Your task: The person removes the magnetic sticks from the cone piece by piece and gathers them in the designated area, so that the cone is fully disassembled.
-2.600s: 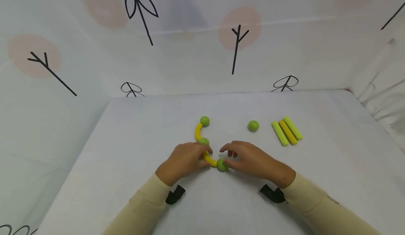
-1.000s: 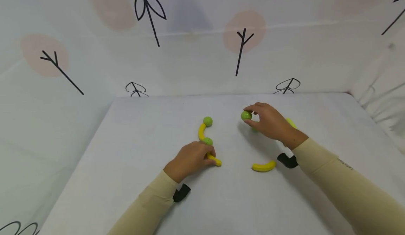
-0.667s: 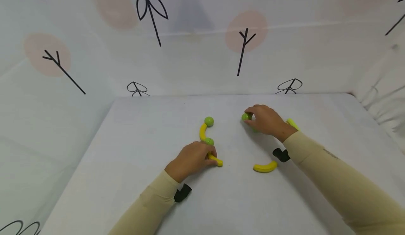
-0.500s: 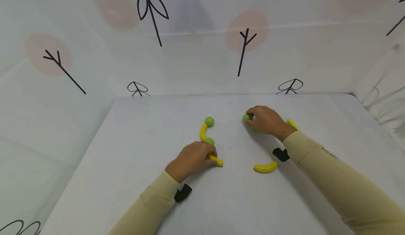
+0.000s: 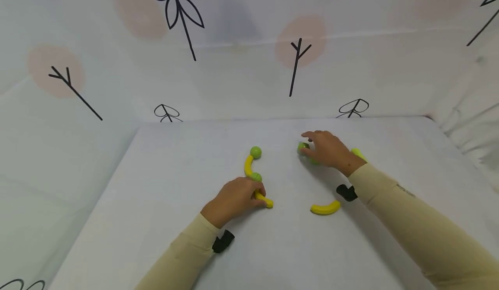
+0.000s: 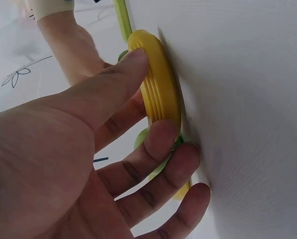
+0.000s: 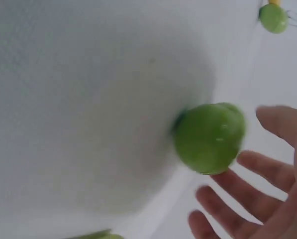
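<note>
My left hand [image 5: 235, 198] pinches a ribbed yellow curved piece [image 6: 160, 82] between thumb and fingers, low at the table. Its free end points right. Beyond that hand, a green ball [image 5: 256, 177], another yellow curved piece [image 5: 248, 165] and a second green ball [image 5: 255, 152] form a line away from me. My right hand [image 5: 327, 149] is at the back right, fingers spread around a green ball [image 7: 208, 139] on the table. Thumb and fingers no longer close on it. Under that hand, another green ball [image 5: 315, 161] is partly hidden.
A loose yellow curved piece [image 5: 325, 208] lies right of centre, nearer me. Behind my right wrist the end of a light-green stick [image 5: 358, 154] shows. A white cloth wall with drawn plants [image 5: 234, 82] rises behind the white table [image 5: 187, 151].
My right hand has taken the green ball from the left-held yellow piece's end, carried it to the back right and let it go. My left hand stays put. A loose yellow piece is now uncovered.
</note>
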Demonstrator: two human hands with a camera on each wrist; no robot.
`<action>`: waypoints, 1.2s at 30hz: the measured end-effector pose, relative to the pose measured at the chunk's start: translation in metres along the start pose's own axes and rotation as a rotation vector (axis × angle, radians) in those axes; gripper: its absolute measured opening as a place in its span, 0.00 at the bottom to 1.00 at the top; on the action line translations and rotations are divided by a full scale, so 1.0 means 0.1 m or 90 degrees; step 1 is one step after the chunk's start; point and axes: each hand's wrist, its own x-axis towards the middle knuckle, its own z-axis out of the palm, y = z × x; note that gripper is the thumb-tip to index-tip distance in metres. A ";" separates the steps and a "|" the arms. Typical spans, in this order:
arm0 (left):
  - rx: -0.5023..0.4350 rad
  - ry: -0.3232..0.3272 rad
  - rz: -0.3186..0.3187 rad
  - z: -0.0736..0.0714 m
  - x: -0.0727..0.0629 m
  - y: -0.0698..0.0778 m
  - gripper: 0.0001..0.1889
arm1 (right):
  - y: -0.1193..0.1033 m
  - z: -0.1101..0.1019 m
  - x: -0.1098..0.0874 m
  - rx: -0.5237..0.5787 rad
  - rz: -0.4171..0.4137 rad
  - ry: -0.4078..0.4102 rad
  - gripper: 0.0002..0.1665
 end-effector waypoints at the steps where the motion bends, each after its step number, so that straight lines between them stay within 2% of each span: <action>1: 0.001 -0.002 0.001 0.00 0.00 0.00 0.12 | -0.03 -0.01 -0.03 0.006 -0.008 0.019 0.30; 5: -0.004 -0.016 0.000 -0.03 -0.01 -0.03 0.15 | -0.21 -0.01 -0.22 0.054 -0.048 0.102 0.23; 7: -0.014 -0.018 -0.007 -0.06 -0.02 -0.05 0.17 | -0.33 0.04 -0.33 0.088 -0.064 0.123 0.21; 11: -0.033 0.026 -0.015 -0.15 -0.02 -0.10 0.17 | -0.53 0.18 -0.54 0.120 -0.076 0.136 0.17; 14: -0.014 0.078 -0.018 -0.19 -0.02 -0.14 0.17 | -0.66 0.29 -0.66 0.136 -0.083 0.121 0.15; 17: 0.018 0.102 -0.017 -0.18 -0.01 -0.19 0.20 | -0.78 0.41 -0.72 0.145 -0.095 0.084 0.13; 21: 0.018 0.083 -0.008 -0.15 -0.01 -0.24 0.25 | -0.93 0.57 -0.75 0.142 -0.098 0.011 0.14; 24: 0.001 0.066 -0.003 -0.13 0.01 -0.24 0.27 | -0.98 0.65 -0.74 0.135 -0.101 -0.021 0.16; 32: -0.020 0.050 0.011 -0.10 0.03 -0.24 0.23 | -1.01 0.74 -0.79 0.108 -0.125 -0.059 0.17; 36: -0.029 0.058 0.041 -0.08 0.03 -0.25 0.21 | -1.02 0.76 -0.81 0.082 -0.128 -0.048 0.16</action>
